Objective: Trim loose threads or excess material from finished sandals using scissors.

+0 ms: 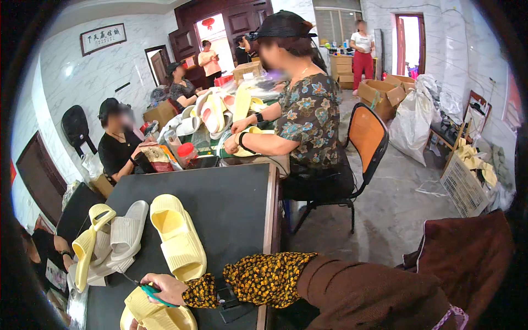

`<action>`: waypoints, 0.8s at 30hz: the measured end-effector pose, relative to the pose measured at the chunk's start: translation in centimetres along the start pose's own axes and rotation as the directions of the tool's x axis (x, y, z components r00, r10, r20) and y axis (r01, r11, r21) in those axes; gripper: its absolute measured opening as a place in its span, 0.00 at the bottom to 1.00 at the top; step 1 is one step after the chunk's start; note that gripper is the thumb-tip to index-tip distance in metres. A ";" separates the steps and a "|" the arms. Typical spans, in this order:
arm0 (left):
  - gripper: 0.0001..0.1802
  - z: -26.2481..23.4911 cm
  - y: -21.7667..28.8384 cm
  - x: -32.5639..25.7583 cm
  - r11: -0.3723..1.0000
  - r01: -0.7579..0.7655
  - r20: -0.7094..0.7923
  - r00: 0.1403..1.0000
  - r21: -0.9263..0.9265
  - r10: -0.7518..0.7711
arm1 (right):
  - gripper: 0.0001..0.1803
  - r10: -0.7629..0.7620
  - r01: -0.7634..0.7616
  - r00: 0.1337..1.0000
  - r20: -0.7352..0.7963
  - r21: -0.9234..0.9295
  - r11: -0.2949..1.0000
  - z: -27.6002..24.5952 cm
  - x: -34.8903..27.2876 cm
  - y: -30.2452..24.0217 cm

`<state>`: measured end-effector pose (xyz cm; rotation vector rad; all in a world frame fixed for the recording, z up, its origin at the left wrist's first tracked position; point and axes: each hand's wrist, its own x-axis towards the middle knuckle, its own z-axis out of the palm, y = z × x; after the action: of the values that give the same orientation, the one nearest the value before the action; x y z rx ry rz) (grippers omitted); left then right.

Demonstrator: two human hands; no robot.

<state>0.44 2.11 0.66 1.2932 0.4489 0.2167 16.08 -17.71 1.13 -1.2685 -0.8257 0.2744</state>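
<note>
My right hand (165,289) reaches in from the right, its fingers closed round a pair of teal-handled scissors (159,297) with thin dark blades. Below it lies a yellow slipper (146,309), partly cut off by the lower edge. Of my left hand (133,325) only a bit of finger shows beside that slipper; the rest is out of the picture. Just beyond my right hand are yellow slippers (184,253) resting on the black tabletop (231,209). To the left, grey slippers (127,234) lie in a pile with yellow slippers (83,256).
A person in a flowered shirt (308,115) works at a far table heaped with slippers (212,113). Another person in black (115,140) sits at its left. An orange-backed chair (367,135) stands right of the table. Cardboard boxes (382,93) and a white sack (412,129) stand behind.
</note>
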 end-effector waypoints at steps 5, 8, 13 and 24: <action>0.20 1.5 0.4 -0.6 0.998 -0.034 0.016 0.999 0.044 0.034 | 0.21 0.005 -0.005 1.000 0.013 0.006 1.000 -0.3 0.3 0.7; 0.20 3.5 1.5 -2.5 0.998 -0.049 0.022 0.999 0.046 0.048 | 0.19 -0.049 0.050 0.999 -0.011 0.069 0.996 0.8 0.5 1.5; 0.19 2.9 1.1 -2.4 0.995 0.015 -0.051 0.999 0.096 -0.010 | 0.18 -0.090 0.092 0.994 -0.066 0.026 0.995 1.9 1.9 4.3; 0.22 2.3 0.9 -2.0 0.993 0.005 -0.084 0.996 0.115 0.005 | 0.20 -0.289 0.265 0.945 -0.157 -0.153 0.952 2.1 2.1 5.3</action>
<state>-0.26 -0.47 2.39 1.4012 0.5399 0.2495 17.47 -13.23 -2.75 -1.2590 -0.8668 -0.1205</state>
